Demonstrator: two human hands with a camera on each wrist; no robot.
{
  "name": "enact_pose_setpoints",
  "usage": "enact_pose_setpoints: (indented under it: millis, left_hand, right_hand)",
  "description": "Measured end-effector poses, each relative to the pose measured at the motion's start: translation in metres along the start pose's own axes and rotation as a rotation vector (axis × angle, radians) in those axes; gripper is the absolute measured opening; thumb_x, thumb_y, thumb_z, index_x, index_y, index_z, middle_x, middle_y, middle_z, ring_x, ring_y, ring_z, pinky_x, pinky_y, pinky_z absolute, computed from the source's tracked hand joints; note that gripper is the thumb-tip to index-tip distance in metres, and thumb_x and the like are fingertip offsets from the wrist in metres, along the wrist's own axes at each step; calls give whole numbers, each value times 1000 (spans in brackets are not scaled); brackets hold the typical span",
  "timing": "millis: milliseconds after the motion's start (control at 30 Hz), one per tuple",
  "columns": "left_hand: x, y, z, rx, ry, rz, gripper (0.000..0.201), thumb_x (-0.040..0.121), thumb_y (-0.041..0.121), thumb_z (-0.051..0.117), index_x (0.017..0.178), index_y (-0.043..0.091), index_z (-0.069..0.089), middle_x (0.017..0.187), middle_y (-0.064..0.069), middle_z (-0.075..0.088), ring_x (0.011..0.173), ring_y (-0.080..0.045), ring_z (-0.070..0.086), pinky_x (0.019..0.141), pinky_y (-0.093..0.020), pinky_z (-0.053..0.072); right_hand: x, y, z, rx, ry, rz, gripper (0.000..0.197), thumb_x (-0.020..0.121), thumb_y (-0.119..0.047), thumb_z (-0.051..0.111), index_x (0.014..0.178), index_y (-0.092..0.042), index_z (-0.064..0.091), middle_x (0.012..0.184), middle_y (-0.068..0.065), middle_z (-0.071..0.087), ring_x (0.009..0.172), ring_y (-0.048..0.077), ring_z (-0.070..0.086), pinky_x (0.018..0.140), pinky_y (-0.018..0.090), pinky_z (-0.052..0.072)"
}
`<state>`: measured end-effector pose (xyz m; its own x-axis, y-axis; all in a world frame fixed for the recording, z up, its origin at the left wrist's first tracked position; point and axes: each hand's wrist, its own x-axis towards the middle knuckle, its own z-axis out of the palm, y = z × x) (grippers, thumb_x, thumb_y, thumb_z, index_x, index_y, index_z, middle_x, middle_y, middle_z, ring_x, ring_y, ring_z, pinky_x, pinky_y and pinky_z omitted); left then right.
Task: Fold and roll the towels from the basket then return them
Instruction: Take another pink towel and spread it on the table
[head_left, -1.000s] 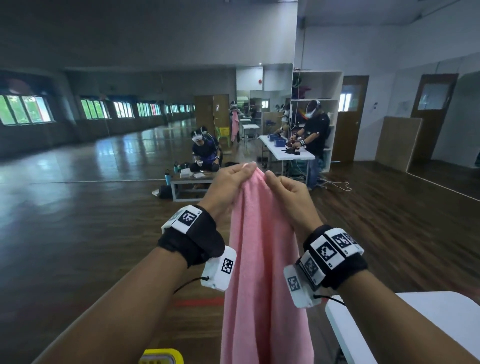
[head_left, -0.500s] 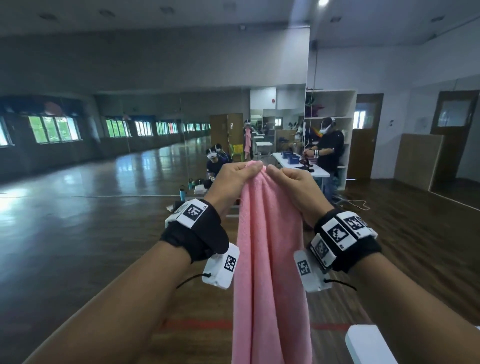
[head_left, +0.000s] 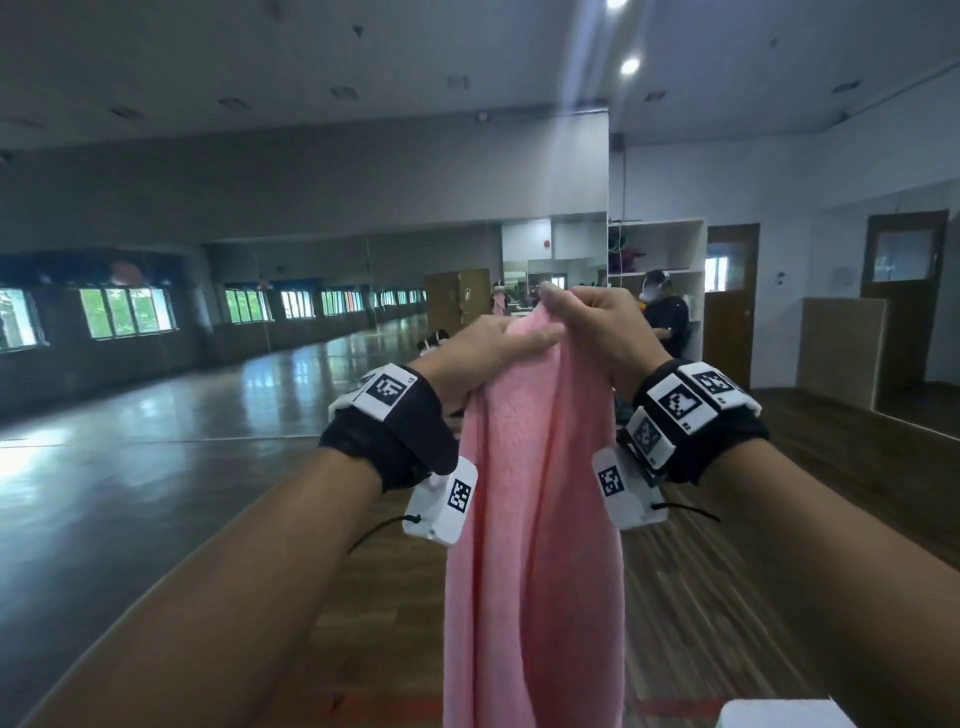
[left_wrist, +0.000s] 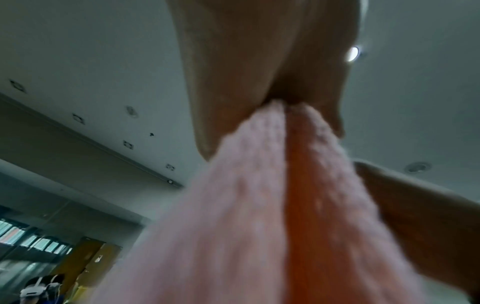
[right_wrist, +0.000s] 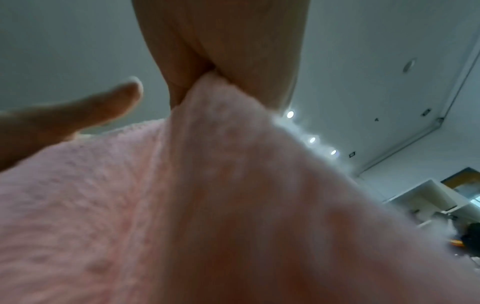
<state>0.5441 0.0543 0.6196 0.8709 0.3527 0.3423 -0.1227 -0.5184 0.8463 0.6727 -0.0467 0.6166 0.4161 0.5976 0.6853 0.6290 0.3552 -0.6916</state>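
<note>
We hold the towel (head_left: 535, 519) up in the air at chest height, well above the floor, and it hangs long and narrow between our forearms. Our left hand (head_left: 483, 353) pinches its top edge, and our right hand (head_left: 597, 332) pinches the same edge just beside it, slightly higher. We judge this the folding step, the cloth seemingly doubled lengthwise. Next we need a flat surface: the table corner (head_left: 784, 716) lower right looks nearest for laying and rolling.
</note>
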Motion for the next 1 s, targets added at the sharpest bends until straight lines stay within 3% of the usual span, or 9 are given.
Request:
enact_pose_setpoints:
  millis: [200, 300, 433, 500, 567, 700, 767, 900, 1000]
  left_hand:
    - [-5, -43, 41, -295, 91, -10, 31, 97, 24, 53, 118, 3, 60, 113, -16, 66, 102, -31, 65, 95, -43, 51]
    - [-14, -58, 68, -292, 134, -26, 22, 96, 14, 53, 106, -2, 63, 103, -20, 67, 93, -28, 65, 94, -42, 51]
    - [-10, -60, 70, -251, 278, 30, 21, 97, 17, 52, 103, 4, 68, 104, -20, 68, 94, -27, 65, 90, -40, 51]
    - [-6, -52, 64, -244, 392, 48, 25, 97, 24, 52, 101, 5, 68, 96, -17, 68, 87, -26, 63, 85, -42, 51]
    - [-2, -45, 59, -283, 421, 64, 28, 95, 27, 53, 101, 5, 69, 93, -11, 68, 86, -23, 63, 83, -41, 50]
    - [-7, -39, 73, -322, 9, 43, 41, 94, 33, 55, 116, -1, 60, 103, -14, 68, 93, -27, 66, 92, -41, 51]
    - [-8, -39, 77, -339, 88, 65, 37, 93, 28, 58, 113, -3, 62, 107, -20, 68, 92, -29, 67, 89, -40, 53]
    - [-6, -41, 67, -369, 347, 120, 26, 94, 33, 57, 105, 14, 71, 97, -8, 72, 91, -28, 68, 89, -45, 54]
    - [-10, -37, 67, -478, 261, 102, 28, 96, 27, 49, 107, 11, 69, 94, -10, 72, 90, -28, 67, 83, -41, 55]
  right_hand:
    - [-22, 17, 7, -63, -36, 47, 40, 92, -43, 59, 66, -13, 65, 68, 8, 63, 62, 19, 61, 71, 35, 56]
    - [-45, 39, 9, -4, -37, 113, 45, 89, -43, 64, 60, -9, 63, 61, 8, 61, 59, 19, 59, 71, 36, 53]
    - [-54, 48, 8, 103, -44, 157, 77, 72, -65, 69, 85, 11, 65, 85, 35, 62, 72, 27, 55, 75, 49, 49]
    - [-54, 43, 5, 120, -44, 186, 78, 73, -63, 69, 91, 13, 64, 94, 37, 62, 73, 29, 57, 79, 54, 52]
    - [-52, 39, 0, 116, -14, 160, 60, 81, -53, 69, 76, 7, 66, 77, 29, 64, 65, 23, 57, 69, 41, 52]
    - [-37, 23, -11, 119, 57, 60, 43, 89, -38, 66, 53, -17, 56, 53, 1, 50, 48, 14, 46, 54, 26, 44]
    - [-32, 15, -14, 34, 6, 45, 43, 87, -42, 67, 58, -12, 57, 56, 2, 53, 49, 14, 49, 53, 26, 47]
    - [-40, 13, -21, 1, -81, 136, 45, 88, -48, 62, 76, -5, 71, 64, 3, 66, 56, 16, 62, 56, 24, 54]
    - [-43, 8, -24, -24, -30, 93, 40, 90, -43, 62, 62, -14, 64, 54, -5, 59, 45, 7, 54, 49, 16, 46]
